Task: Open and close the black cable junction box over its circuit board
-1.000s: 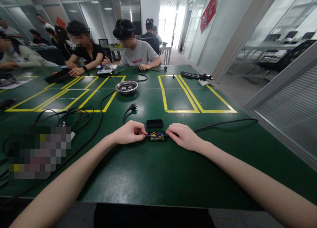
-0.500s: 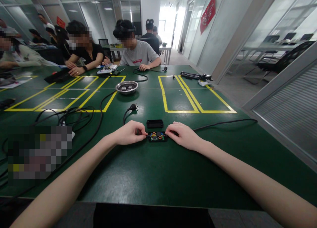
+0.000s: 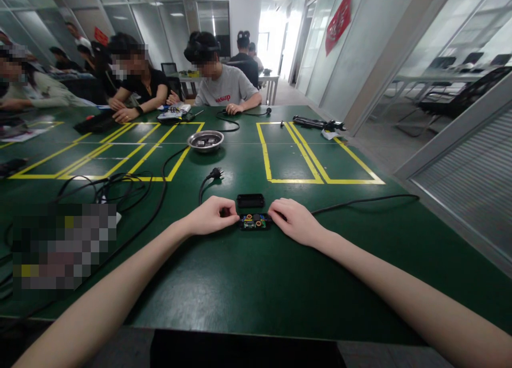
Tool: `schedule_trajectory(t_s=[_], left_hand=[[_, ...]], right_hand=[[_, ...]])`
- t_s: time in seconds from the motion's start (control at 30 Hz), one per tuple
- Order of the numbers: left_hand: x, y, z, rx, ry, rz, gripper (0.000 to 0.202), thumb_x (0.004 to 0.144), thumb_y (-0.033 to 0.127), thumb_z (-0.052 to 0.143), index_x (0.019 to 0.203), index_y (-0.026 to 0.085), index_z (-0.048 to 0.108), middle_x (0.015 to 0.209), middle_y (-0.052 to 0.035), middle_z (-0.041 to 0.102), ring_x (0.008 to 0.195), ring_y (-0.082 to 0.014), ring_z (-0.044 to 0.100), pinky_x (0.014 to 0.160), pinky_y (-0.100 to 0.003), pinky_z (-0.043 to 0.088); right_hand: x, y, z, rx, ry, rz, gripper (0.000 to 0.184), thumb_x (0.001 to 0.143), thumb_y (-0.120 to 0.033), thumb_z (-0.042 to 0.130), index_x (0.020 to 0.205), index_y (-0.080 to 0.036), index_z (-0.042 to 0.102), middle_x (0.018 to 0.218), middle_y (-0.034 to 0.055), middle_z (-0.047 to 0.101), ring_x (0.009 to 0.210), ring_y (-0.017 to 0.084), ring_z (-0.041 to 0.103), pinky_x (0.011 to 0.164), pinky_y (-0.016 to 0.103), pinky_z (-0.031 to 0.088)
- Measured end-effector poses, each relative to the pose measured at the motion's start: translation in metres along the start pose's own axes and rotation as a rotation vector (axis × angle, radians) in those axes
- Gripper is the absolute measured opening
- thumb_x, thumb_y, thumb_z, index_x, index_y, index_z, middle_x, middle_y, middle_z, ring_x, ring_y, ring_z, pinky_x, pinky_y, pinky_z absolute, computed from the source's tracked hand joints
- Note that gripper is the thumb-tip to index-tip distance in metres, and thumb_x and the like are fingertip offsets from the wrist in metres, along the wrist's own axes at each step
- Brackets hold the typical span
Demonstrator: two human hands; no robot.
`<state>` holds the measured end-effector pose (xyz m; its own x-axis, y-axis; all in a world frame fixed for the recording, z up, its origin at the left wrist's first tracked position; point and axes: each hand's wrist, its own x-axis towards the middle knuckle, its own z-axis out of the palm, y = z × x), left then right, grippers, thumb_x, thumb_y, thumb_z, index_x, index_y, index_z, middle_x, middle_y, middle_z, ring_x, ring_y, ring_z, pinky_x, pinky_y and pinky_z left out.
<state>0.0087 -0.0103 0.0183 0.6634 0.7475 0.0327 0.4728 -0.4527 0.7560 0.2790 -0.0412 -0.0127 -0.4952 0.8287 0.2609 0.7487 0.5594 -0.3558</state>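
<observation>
An opened black adapter case lies on the green table with a circuit board inside; two copper-coloured coils show on it. At the case's left end, my left hand is closed in a pinch on a black cable. My right hand pinches the black cable at the opposite end, and that cable trails off to the right. Both hands' fingertips cover where the cables meet the case. Just beyond the board sits the black case cover, hollow side up. A power plug rests beyond my left hand.
A metal bowl with small metal parts stands further back. Coiled black cables and a blurred-out item lie on the left. Yellow tape marks the green table. Co-workers sit across it.
Both hands stay at the two ends of the case with almost the same grip. The view has shifted very slightly.
</observation>
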Motion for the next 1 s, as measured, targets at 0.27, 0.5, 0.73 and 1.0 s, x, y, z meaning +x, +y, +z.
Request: schedule_trajectory(t_s=[0.27,0.5,0.73,1.0], left_hand=[[0.001,0.001,0.001,0.151,0.039,0.025,0.018,0.081,0.031,0.063,0.071,0.017,0.065,0.066,0.0017,0.058,0.064,-0.0130,0.052,0.064,-0.024,0.040],[0.005,-0.011,0.007,0.221,0.327,-0.056,0.021,0.090,0.034,0.060,0.091,0.017,0.072,0.077,-0.0021,0.066,0.070,-0.0169,0.058,0.067,-0.028,0.045],[0.010,-0.011,0.018,0.319,0.379,-0.095,0.021,0.091,0.032,0.064,0.098,0.017,0.079,0.086,-0.0056,0.068,0.079,-0.0203,0.062,0.075,-0.031,0.048],[0.009,-0.009,0.026,0.139,0.379,-0.139,0.019,0.088,0.032,0.066,0.089,0.018,0.079,0.086,-0.0050,0.079,0.078,-0.0206,0.069,0.074,-0.030,0.051]], right_hand=[[0.006,-0.005,-0.001,-0.010,-0.019,0.094,0.021,0.091,-0.016,0.056,0.072,-0.021,0.051,0.069,-0.0019,0.056,0.066,0.015,0.051,0.066,0.028,0.035],[0.001,0.005,-0.002,0.074,0.159,0.102,0.016,0.095,-0.026,0.056,0.081,-0.021,0.062,0.076,0.0012,0.061,0.069,0.016,0.055,0.068,0.029,0.041],[0.007,0.015,0.007,0.263,0.219,0.155,0.028,0.099,-0.024,0.048,0.105,-0.018,0.075,0.102,0.0090,0.070,0.085,0.020,0.065,0.079,0.034,0.051],[0.011,0.018,0.008,0.519,0.178,0.299,0.020,0.084,-0.033,0.071,0.093,-0.017,0.078,0.079,0.0045,0.075,0.067,0.017,0.064,0.064,0.030,0.051]])
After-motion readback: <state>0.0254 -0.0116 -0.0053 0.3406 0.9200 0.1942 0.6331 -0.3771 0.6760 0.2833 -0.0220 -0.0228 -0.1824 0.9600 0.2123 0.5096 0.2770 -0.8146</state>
